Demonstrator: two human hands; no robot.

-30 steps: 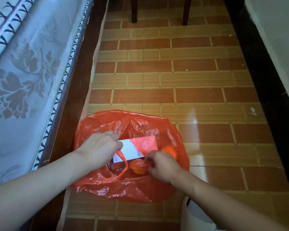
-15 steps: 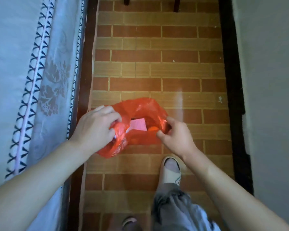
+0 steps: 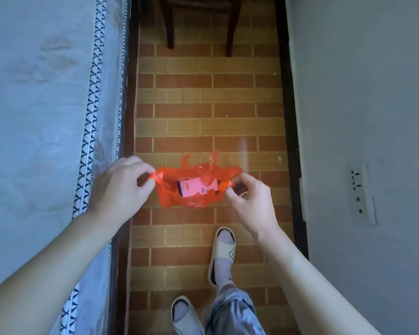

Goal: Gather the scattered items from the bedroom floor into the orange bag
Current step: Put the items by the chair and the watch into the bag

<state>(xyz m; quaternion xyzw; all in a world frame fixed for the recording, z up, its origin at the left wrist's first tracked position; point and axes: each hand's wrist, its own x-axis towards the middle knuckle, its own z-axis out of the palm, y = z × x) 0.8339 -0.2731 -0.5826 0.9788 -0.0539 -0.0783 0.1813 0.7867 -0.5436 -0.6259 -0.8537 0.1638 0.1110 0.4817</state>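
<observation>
Between the two, the orange bag hangs stretched sideways, left hand and right hand each pinching a handle

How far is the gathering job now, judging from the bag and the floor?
Done: a pink box sits inside the orange bag, and the visible floor shows no loose items. In hand: left hand and right hand each pinch a handle, bag lifted. Left: apparently nothing.
</observation>
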